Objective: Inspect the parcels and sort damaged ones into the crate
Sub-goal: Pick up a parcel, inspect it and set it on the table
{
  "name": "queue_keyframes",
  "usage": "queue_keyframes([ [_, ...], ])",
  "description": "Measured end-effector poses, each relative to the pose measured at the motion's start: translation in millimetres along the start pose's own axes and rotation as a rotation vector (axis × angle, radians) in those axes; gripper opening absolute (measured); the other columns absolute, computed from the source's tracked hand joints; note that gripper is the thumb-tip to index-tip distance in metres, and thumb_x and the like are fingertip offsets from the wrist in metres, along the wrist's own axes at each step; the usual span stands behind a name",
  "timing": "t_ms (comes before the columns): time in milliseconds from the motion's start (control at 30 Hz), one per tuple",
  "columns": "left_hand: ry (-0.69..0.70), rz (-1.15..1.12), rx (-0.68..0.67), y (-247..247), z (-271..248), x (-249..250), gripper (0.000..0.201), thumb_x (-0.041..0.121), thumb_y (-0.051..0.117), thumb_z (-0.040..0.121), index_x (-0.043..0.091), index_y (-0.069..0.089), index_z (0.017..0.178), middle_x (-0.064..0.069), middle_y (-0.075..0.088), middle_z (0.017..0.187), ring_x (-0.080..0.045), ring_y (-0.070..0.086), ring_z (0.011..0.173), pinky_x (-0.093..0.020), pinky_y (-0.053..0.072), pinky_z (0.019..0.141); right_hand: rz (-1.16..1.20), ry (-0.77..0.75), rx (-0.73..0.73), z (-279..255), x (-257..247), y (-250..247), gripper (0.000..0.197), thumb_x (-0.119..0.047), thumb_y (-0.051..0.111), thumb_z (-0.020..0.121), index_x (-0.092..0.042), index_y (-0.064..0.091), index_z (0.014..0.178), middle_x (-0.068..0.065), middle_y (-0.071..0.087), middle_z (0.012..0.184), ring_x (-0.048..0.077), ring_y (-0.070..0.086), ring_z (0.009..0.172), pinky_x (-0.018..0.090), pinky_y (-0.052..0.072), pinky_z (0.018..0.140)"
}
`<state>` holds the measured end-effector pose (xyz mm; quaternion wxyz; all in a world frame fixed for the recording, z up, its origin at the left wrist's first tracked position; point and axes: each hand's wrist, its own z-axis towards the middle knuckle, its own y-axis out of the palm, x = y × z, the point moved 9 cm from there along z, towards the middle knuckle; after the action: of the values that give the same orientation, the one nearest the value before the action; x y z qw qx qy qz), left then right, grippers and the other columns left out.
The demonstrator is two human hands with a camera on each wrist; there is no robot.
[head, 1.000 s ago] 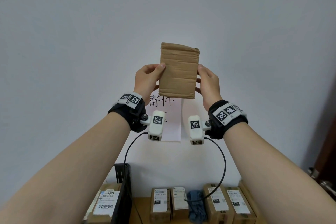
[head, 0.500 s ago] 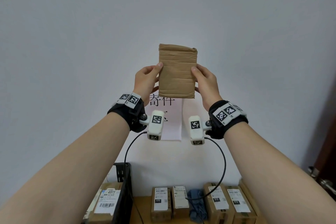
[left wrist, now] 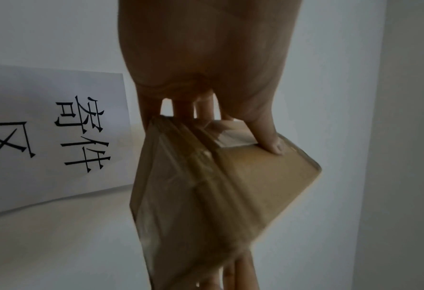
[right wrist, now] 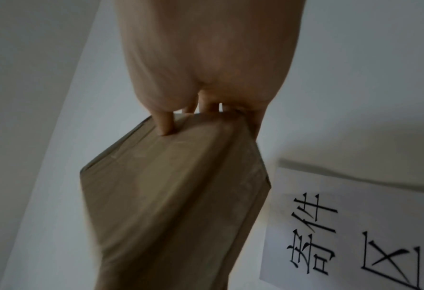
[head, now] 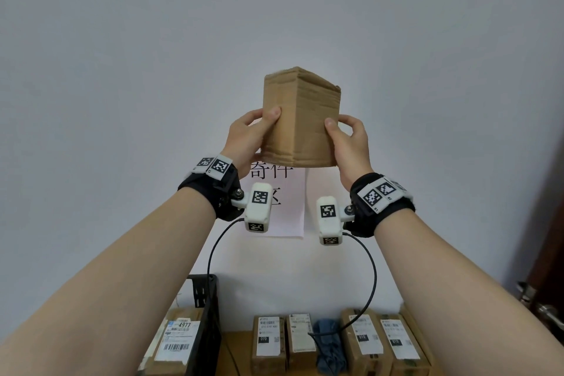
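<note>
I hold a plain brown cardboard parcel (head: 300, 119) up in front of the wall with both hands. It stands upright, one vertical edge turned toward me, so two faces show. My left hand (head: 253, 139) grips its left side, thumb on the near face. My right hand (head: 346, 143) grips its right side the same way. The left wrist view shows the parcel (left wrist: 218, 188) with clear tape along its seam. The right wrist view shows the parcel (right wrist: 171, 206) from below. A black crate (head: 207, 327) stands at the lower left.
One labelled parcel (head: 178, 342) lies in the crate. On the wooden shelf (head: 235, 354) below stand several labelled parcels (head: 268, 342) and a blue cloth bundle (head: 328, 342). A paper sign (head: 283, 207) hangs on the wall. A door handle (head: 543, 310) sticks out at the right.
The parcel has turned about its upright axis: earlier its flat face was toward me, now a corner edge is. Both thumbs have shifted on it.
</note>
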<state>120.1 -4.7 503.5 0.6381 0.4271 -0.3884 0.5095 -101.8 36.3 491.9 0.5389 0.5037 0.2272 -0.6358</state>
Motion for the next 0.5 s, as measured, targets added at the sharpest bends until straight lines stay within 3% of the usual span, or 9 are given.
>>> queue_keyframes([
  [67,0.043,-0.010,0.018,-1,1,1,0.038,0.043,0.080,0.090,0.023,0.070,0.120,0.013,0.076,0.084,-0.009,0.069,0.073,-0.027,0.056,0.057,-0.034,-0.034,0.018,2,-1,-1,0.032,-0.026,0.069,0.098,-0.021,0.054,0.127,-0.002,0.070,0.112,0.012,0.070,0.097,0.027,0.055,0.072],
  [167,0.055,-0.045,0.029,-3,2,-2,0.036,0.038,0.081,0.091,0.019,0.071,0.119,0.009,0.078,0.087,-0.012,0.072,0.076,-0.029,0.057,0.059,-0.134,-0.130,0.075,4,-9,-6,0.030,-0.025,0.071,0.096,-0.026,0.059,0.123,0.001,0.063,0.114,0.009,0.064,0.096,0.026,0.052,0.074],
  [267,0.071,-0.086,0.032,-2,1,-3,0.029,0.031,0.080,0.093,0.014,0.072,0.115,0.003,0.079,0.091,-0.017,0.074,0.081,-0.031,0.059,0.057,-0.191,-0.174,0.072,4,-15,-1,0.017,-0.021,0.071,0.092,-0.031,0.070,0.106,-0.001,0.067,0.114,0.014,0.066,0.104,0.040,0.057,0.093],
  [367,0.077,-0.098,0.035,1,2,-6,0.023,0.025,0.081,0.092,0.014,0.073,0.111,0.002,0.080,0.099,-0.018,0.077,0.093,-0.033,0.061,0.060,-0.170,-0.130,-0.007,6,-10,11,0.015,-0.025,0.065,0.093,-0.030,0.078,0.098,-0.008,0.076,0.107,0.017,0.072,0.105,0.049,0.059,0.096],
  [500,0.097,-0.088,0.019,5,2,-5,0.026,0.024,0.079,0.094,0.013,0.074,0.117,0.001,0.079,0.109,-0.014,0.077,0.099,-0.037,0.064,0.068,-0.105,-0.065,-0.051,1,-6,17,0.022,-0.029,0.055,0.104,-0.024,0.076,0.104,-0.005,0.078,0.105,0.016,0.073,0.102,0.040,0.060,0.094],
])
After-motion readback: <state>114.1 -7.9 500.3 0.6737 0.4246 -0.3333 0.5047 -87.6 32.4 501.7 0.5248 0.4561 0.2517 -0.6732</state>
